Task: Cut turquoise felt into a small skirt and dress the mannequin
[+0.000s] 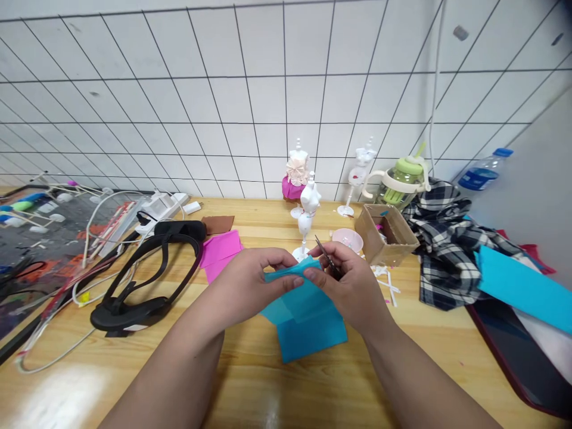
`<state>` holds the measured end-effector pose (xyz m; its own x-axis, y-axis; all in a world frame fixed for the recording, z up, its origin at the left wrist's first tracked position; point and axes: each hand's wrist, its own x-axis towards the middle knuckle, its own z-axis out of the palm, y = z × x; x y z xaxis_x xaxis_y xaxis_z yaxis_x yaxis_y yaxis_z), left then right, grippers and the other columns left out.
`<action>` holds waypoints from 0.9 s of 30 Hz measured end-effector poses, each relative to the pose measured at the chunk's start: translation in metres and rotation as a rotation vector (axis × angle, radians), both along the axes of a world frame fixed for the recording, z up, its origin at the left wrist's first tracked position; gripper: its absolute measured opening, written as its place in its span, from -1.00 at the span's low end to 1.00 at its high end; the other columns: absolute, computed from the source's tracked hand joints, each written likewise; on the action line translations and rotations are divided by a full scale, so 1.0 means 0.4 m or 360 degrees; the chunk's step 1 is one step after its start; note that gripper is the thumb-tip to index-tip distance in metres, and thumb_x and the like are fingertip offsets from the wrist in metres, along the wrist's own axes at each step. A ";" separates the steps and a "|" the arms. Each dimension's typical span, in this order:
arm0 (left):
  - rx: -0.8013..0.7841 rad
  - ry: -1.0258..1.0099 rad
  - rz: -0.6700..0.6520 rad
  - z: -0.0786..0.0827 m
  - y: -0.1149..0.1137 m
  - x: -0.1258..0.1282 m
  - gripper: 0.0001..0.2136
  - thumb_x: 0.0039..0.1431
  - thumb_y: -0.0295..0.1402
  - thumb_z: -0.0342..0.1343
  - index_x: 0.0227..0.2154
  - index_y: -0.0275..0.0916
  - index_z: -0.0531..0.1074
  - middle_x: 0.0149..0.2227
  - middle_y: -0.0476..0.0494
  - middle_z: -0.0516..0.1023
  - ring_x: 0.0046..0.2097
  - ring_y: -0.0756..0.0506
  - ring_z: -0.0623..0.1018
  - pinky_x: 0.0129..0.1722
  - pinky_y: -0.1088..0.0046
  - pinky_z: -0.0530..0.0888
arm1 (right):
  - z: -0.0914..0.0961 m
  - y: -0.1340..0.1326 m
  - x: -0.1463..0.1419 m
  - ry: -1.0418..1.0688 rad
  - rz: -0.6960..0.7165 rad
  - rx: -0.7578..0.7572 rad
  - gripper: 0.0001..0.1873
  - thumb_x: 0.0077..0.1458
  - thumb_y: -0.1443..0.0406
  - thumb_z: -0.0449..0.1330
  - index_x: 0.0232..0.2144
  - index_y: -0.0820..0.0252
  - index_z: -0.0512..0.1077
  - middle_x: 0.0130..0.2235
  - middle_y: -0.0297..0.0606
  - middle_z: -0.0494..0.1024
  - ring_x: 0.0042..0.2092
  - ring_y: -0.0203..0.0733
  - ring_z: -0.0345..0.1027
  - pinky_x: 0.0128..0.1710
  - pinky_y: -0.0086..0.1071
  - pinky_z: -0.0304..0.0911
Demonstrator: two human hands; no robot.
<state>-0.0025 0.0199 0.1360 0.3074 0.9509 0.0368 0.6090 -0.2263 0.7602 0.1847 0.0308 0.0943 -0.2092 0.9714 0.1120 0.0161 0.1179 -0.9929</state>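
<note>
Pinching folded blue cloth in left hand and right hand, at 6 o'clock of near mannequin; also gripping scissors in right; counting pink-skirted mannequin at 12 as dressed, near one as bare

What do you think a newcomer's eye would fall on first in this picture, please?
Most likely the bright blue cloth at the centre, pinched by the left grip, with dark scissors in the right grip. Just beyond stand three white mannequins, one dressed in a peach top and pink skirt. Over on the left of the table, the black headset also stands out.
</note>
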 end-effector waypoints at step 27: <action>0.0316 -0.0070 0.0552 0.014 -0.009 -0.116 -0.78 0.18 -0.13 0.13 -0.24 -0.15 0.47 -0.32 -0.04 0.55 -0.32 -0.08 0.49 -0.43 0.46 0.41 | -0.002 0.007 0.007 -0.0288 0.0153 0.0020 -0.83 0.00 0.20 0.28 -0.40 0.15 0.40 -0.51 -0.45 0.35 -0.49 -0.36 0.14 -0.52 -0.45 0.05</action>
<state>-0.0488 0.0164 0.1417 -0.0364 0.9711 0.2360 0.6427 -0.1581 0.7496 0.1873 0.0335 0.0936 -0.3188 0.9448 0.0761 0.1821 0.1398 -0.9733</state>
